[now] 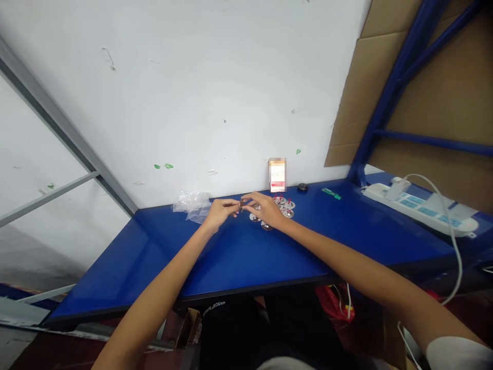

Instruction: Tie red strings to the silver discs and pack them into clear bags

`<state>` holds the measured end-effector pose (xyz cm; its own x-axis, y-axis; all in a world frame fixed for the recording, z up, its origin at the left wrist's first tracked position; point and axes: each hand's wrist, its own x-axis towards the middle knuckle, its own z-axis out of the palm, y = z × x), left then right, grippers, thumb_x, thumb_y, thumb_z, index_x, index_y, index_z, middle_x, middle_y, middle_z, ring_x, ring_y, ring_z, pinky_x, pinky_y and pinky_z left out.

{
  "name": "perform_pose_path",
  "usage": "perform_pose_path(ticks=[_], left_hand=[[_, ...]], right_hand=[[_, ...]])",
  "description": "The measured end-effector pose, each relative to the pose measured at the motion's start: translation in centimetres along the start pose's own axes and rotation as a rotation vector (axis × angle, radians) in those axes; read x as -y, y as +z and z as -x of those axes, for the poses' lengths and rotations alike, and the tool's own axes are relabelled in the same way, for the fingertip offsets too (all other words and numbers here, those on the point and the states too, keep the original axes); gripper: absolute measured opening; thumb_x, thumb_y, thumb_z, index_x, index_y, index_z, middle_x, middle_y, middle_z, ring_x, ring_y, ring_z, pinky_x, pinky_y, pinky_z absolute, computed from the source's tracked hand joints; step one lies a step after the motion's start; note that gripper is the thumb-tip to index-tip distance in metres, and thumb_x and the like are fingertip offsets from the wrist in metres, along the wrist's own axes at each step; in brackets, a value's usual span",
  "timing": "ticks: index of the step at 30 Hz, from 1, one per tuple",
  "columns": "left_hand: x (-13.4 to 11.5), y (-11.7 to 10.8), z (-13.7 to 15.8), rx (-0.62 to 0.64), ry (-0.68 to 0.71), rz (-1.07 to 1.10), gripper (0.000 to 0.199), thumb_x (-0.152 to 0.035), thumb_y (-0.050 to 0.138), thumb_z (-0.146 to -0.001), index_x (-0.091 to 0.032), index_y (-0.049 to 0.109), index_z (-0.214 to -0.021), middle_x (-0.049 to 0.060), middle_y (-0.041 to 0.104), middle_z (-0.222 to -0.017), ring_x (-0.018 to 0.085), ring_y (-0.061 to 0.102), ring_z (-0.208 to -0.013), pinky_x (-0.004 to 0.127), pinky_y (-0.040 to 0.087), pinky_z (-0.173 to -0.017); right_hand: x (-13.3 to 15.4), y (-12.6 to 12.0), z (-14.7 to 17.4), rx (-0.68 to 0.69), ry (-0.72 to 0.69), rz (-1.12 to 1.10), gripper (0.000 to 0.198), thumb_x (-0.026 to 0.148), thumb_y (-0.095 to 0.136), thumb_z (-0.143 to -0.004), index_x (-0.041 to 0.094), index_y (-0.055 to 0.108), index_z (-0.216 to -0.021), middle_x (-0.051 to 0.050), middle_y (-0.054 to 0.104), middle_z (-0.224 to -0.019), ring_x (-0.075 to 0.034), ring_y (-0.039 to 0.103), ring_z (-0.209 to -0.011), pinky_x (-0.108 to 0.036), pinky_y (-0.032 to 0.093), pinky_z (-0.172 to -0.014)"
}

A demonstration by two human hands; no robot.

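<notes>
Both my hands meet above the back middle of the blue table. My left hand (220,211) pinches a small dark brownish piece (241,205) between thumb and fingers. From the other side, the fingertips of my right hand (265,208) close on the same piece. It is too small for me to tell its kind. Several round, shiny metal discs (288,212) lie under and behind my right hand, some with small red parts (289,201) on them. My right hand and wrist hide part of this group.
A crumpled clear plastic bag (192,203) lies left of my hands. Against the white wall leans a phone (278,176) with a lit screen. Farther right are a black round roll (302,187), a green item (332,193) and a white power strip (419,208) with a cable on the blue table (246,262).
</notes>
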<state>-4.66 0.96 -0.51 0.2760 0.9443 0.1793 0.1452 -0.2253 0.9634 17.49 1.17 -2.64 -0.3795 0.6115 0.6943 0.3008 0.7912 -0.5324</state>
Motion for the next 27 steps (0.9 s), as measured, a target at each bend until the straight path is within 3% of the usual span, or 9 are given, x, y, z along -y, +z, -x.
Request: perform_pose_path(ticks=[2, 5, 12, 17, 23, 27], left_hand=[[0.0, -0.2, 0.0, 0.051, -0.040, 0.098, 0.034, -0.043, 0.089, -0.076, -0.016, 0.084, -0.096, 0.009, 0.078, -0.092, 0.017, 0.066, -0.077, 0.029, 0.053, -0.068], [0.1, -0.2, -0.1, 0.027, -0.043, 0.182, 0.036, -0.039, 0.092, -0.073, -0.015, 0.082, -0.098, 0.008, 0.077, -0.092, 0.015, 0.064, -0.073, 0.027, 0.051, -0.065], [-0.5, 0.4, 0.0, -0.035, 0.027, 0.143, 0.044, -0.041, 0.095, -0.069, -0.016, 0.072, -0.097, 0.003, 0.073, -0.079, 0.014, 0.063, -0.067, 0.025, 0.049, -0.060], [-0.3, 0.4, 0.1, 0.040, 0.034, 0.125, 0.042, -0.044, 0.091, -0.077, -0.016, 0.073, -0.103, 0.009, 0.078, -0.095, 0.020, 0.072, -0.083, 0.030, 0.056, -0.071], [0.0, 0.1, -0.1, 0.066, 0.038, 0.079, 0.038, -0.044, 0.084, -0.084, -0.017, 0.072, -0.108, 0.011, 0.078, -0.105, 0.024, 0.074, -0.094, 0.037, 0.060, -0.080], [-0.5, -0.4, -0.1, -0.002, 0.163, -0.094, 0.029, -0.040, 0.069, -0.093, -0.021, 0.072, -0.116, 0.010, 0.075, -0.122, 0.026, 0.071, -0.107, 0.037, 0.060, -0.082]], right_hand=[[0.2, -0.1, -0.2, -0.043, -0.004, -0.043, 0.024, 0.035, 0.071, -0.100, 0.027, 0.073, -0.123, -0.007, 0.076, -0.117, -0.022, 0.079, -0.092, -0.036, 0.066, -0.086], [0.7, -0.3, -0.4, -0.071, -0.050, -0.055, 0.018, 0.037, 0.069, -0.102, 0.027, 0.076, -0.115, -0.007, 0.077, -0.113, -0.022, 0.077, -0.096, -0.037, 0.065, -0.089], [1.0, -0.4, -0.8, -0.088, -0.069, -0.069, 0.016, 0.036, 0.070, -0.101, 0.028, 0.081, -0.111, -0.006, 0.080, -0.112, -0.023, 0.075, -0.099, -0.039, 0.062, -0.090], [0.6, -0.9, -1.2, -0.074, -0.013, -0.064, 0.015, 0.034, 0.070, -0.101, 0.026, 0.082, -0.097, -0.006, 0.081, -0.101, -0.023, 0.076, -0.093, -0.038, 0.059, -0.089], [-0.3, -1.4, -1.4, -0.017, 0.062, -0.086, 0.013, 0.027, 0.069, -0.099, 0.022, 0.076, -0.110, -0.005, 0.079, -0.098, -0.021, 0.075, -0.087, -0.035, 0.060, -0.084], [-0.1, -2.1, -1.5, 0.030, 0.017, 0.008, 0.022, 0.022, 0.064, -0.101, 0.024, 0.072, -0.121, -0.006, 0.078, -0.102, -0.021, 0.074, -0.092, -0.037, 0.059, -0.087]])
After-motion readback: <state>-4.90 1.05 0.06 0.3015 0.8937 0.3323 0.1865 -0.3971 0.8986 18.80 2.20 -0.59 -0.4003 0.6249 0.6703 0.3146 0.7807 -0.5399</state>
